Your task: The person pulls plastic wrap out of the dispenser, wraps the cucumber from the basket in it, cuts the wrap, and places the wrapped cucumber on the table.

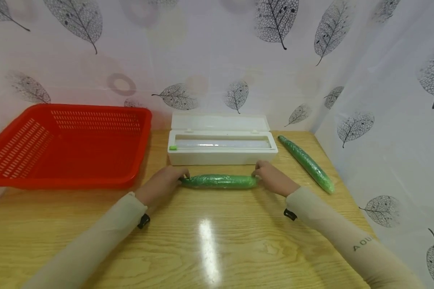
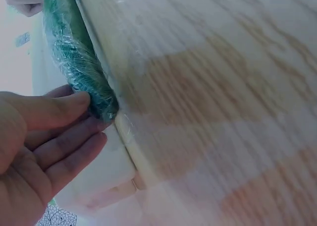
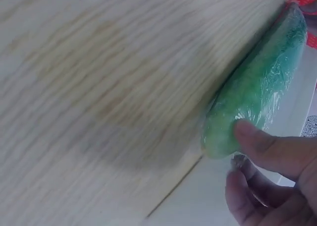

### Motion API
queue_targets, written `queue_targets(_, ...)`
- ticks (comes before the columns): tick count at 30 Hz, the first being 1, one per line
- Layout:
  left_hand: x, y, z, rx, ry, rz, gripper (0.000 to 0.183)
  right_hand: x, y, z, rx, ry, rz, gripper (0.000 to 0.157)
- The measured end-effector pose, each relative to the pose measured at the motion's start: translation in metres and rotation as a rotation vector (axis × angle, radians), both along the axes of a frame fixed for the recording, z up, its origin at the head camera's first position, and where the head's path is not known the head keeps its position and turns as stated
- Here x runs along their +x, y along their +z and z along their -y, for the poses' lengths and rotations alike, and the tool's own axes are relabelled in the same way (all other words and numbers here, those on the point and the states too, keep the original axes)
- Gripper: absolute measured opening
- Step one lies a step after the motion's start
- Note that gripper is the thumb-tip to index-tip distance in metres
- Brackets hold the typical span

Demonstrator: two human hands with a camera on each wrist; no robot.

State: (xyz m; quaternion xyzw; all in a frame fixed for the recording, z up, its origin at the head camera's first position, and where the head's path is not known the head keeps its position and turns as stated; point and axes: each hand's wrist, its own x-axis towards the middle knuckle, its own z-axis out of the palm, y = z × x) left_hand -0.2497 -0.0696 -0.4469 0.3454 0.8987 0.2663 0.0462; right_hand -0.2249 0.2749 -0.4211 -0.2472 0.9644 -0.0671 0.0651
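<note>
A green cucumber [image 1: 220,181] wrapped in clear plastic film lies crosswise on the table, in front of a white box. At its darker end my left hand [image 1: 163,184] pinches the tip; the left wrist view shows the thumb on the wrapped cucumber [image 2: 74,52] and fingers beneath. My right hand [image 1: 274,178] holds the paler end. In the right wrist view its thumb presses on the cucumber [image 3: 252,97], and a bit of loose film shows by the curled fingers. The box is a cling film dispenser [image 1: 222,157], lid up, with a film roll visible inside.
A red plastic basket [image 1: 90,180] stands at the left. Another film-wrapped cucumber [image 1: 307,162] lies slanted at the right, near the table's edge. A leaf-patterned curtain [image 1: 209,52] hangs behind and along the right side of the wooden table [image 1: 166,249].
</note>
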Motion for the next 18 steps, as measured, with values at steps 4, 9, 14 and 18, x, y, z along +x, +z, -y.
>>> queue_targets(4, -0.002, 0.001, -0.004, -0.072, 0.004, 0.014, 0.018, -0.001, 0.002, 0.000, -0.011, -0.034, 0.045, 0.025)
queue_targets(9, -0.003, -0.003, -0.008, -0.142, 0.009, -0.028, 0.017, -0.002, -0.001, -0.001, -0.043, -0.075, 0.076, 0.034)
queue_targets(14, -0.003, -0.002, -0.011, -0.164, 0.037, -0.112, 0.017, -0.003, -0.006, 0.001, -0.038, -0.090, 0.072, 0.043)
queue_targets(18, -0.004, 0.001, -0.015, -0.159, 0.053, -0.129, 0.015, -0.001, -0.008, -0.001, -0.032, -0.080, 0.028, 0.050)
